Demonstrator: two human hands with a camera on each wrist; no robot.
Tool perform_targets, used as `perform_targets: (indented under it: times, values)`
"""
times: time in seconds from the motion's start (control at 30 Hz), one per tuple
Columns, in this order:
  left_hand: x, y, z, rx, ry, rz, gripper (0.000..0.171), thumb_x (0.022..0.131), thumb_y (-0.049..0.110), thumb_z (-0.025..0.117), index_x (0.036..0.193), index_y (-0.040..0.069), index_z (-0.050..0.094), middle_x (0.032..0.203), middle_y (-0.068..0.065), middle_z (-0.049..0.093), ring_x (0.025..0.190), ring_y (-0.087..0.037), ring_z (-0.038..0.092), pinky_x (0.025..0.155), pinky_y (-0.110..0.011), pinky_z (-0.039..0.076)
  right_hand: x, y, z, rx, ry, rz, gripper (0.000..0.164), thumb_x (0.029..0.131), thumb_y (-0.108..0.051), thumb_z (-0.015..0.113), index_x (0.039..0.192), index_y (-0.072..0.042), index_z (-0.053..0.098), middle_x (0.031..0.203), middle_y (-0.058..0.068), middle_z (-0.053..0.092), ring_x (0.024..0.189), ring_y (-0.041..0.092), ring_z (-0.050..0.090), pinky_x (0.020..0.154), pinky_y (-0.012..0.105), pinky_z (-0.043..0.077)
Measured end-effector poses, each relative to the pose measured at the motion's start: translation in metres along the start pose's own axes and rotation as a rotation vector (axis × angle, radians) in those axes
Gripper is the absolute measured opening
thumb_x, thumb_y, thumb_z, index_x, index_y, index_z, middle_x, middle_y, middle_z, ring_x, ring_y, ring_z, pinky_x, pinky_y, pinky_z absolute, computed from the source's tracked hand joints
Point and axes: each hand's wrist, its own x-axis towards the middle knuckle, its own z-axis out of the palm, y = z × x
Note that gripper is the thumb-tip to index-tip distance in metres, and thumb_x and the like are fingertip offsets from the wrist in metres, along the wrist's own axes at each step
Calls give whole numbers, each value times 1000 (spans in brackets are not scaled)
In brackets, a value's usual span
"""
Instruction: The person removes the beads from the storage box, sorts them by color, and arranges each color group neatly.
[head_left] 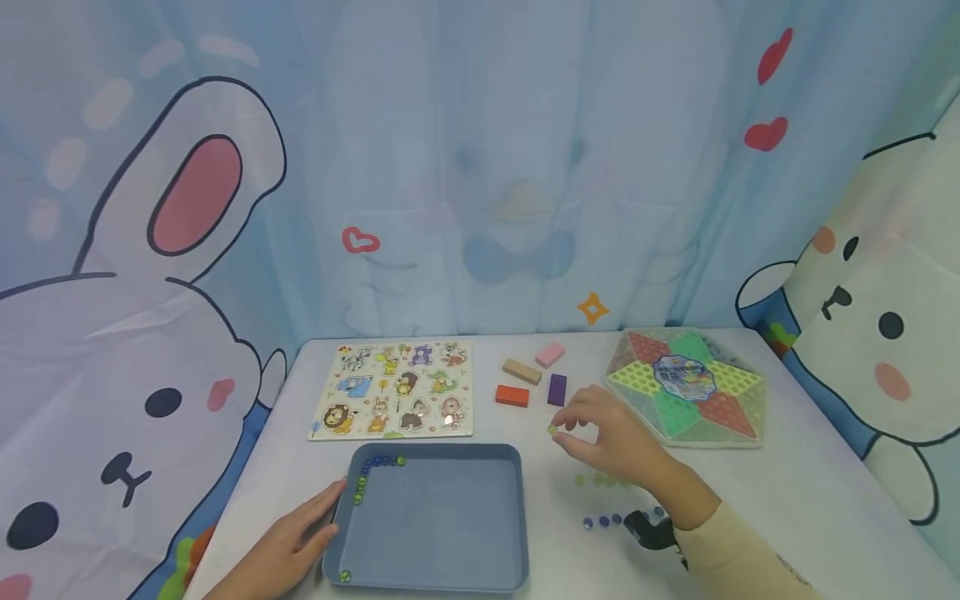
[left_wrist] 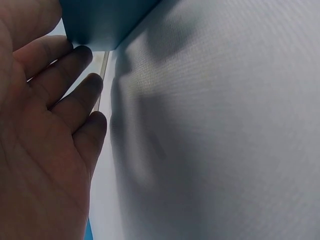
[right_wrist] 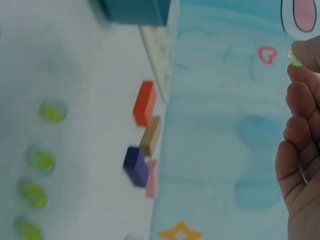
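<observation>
My right hand [head_left: 611,433] pinches a yellow-green marble [right_wrist: 295,58] between thumb and forefinger, above the table to the right of a blue-grey tray [head_left: 427,521]. With fingers extended, my left hand [head_left: 288,542] rests against the tray's left side. Inside the tray, blue marbles [head_left: 381,461] and green marbles [head_left: 361,490] line the upper left corner, and a single green marble [head_left: 345,576] sits at the lower left. Below my right hand lie a row of green marbles [right_wrist: 41,161] and a row of blue marbles [head_left: 603,522], both partly hidden by the arm in the head view.
An animal puzzle board [head_left: 397,390] lies behind the tray. Orange [head_left: 512,396], tan [head_left: 522,372], pink [head_left: 550,355] and purple [head_left: 557,390] blocks stand near the middle back. A hexagonal game board [head_left: 720,417] lies at the back right. A printed curtain [head_left: 510,167] hangs behind the table.
</observation>
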Motion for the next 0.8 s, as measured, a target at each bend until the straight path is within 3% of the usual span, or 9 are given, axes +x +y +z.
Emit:
perform_targets:
  times: [0.43, 0.63, 0.8]
  values:
    - [-1, -4, -1, -14, -23, -3, 70, 108, 55, 48, 166, 21, 30, 170, 0, 36, 155, -34, 37, 120, -36, 49, -49, 41, -20, -67, 73, 119, 25, 81, -8, 88, 96, -26, 77, 86, -15, 61, 83, -1, 51, 68, 20, 52]
    - [1, -4, -2, -38, -41, -15, 71, 107, 57, 49, 167, 24, 29, 172, 1, 34, 157, -31, 34, 121, -40, 48, -67, 50, -29, -145, 49, 222, 22, 83, -13, 88, 96, -26, 77, 86, -16, 61, 83, 5, 54, 71, 26, 57]
    - [0, -5, 0, -32, -27, -2, 70, 107, 56, 49, 167, 25, 29, 171, 2, 35, 156, -32, 35, 121, -35, 47, -83, 61, -32, -173, -2, 311, 20, 84, -14, 87, 97, -26, 77, 87, -12, 63, 85, 13, 59, 73, 29, 60]
